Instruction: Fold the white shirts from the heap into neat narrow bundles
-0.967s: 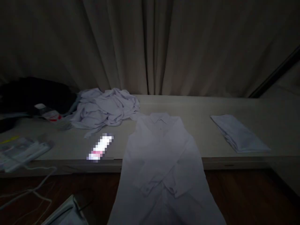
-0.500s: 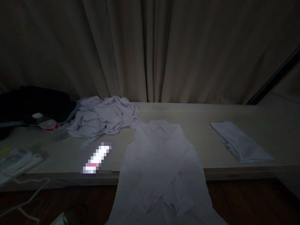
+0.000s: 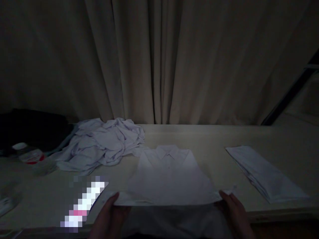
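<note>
A white collared shirt [image 3: 169,179] lies front up on the tabletop, its collar toward the curtain. At the near side its fabric is stretched into a straight edge between my two hands. My left hand [image 3: 111,212] pinches the left end of that edge, thumb on top. Gripping the right end in the same way is my right hand [image 3: 233,209]. Below the edge, more dim pale cloth shows in shadow; I cannot tell how it joins the shirt. The sleeves are mostly hidden.
A crumpled white cloth heap [image 3: 104,142] touches the shirt's left shoulder. Farther left are dark clothes [image 3: 32,129] and a bottle [image 3: 30,154]. A pixelated bright object [image 3: 84,205] lies near my left hand. A folded white garment [image 3: 266,172] rests on the right, before the curtain [image 3: 199,66].
Both hands have come into view, holding the shirt. Its lower part, which hung over the table edge, is now drawn up into a straight fold. The view has tilted up slightly.
</note>
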A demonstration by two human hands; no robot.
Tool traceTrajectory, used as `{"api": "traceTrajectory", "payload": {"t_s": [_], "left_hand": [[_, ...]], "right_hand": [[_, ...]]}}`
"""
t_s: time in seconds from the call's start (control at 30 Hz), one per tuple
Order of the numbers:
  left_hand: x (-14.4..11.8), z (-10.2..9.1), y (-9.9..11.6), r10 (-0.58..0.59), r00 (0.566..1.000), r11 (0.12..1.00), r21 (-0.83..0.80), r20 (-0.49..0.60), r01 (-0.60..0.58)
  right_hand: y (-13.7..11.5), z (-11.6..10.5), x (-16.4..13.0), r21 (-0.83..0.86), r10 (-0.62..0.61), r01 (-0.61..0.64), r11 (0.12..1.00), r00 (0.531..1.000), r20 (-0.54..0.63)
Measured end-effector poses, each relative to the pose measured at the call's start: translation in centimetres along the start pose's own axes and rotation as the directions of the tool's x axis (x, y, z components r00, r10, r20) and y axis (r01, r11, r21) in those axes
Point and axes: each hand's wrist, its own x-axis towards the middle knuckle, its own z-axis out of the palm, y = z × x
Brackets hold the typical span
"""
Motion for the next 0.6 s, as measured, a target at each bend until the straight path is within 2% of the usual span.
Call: {"api": "traceTrajectory", "payload": {"t_s": [0.1,0.27,0.43,0.6], "left_hand": [[4.0,3.3,1.2,0.006,0.999,0.999,-0.052,0.032,-0.004],[10.3,6.7,2.5,0.024,0.999,1.0,0.014,0.022,-0.024],[15.6,8.7,2.8,0.017,0.999,0.989,0.15,-0.036,-0.012],[20.0,10.0,3.1,0.041,0.997,0.966,0.257,-0.065,-0.023]], "right_hand": [[-2.0,3.1,3.6,0.159,-0.021,0.021,0.987,1.0,0.002],[-4.6,7.1,9.5,0.17,-0.05,0.056,0.984,0.998,-0.04],[-5.0,10.2,15.0,0.167,-0.017,0.02,0.986,1.0,-0.023],[-4.7,11.8,19.6,0.105,0.002,0.001,0.995,0.999,-0.032]]}}
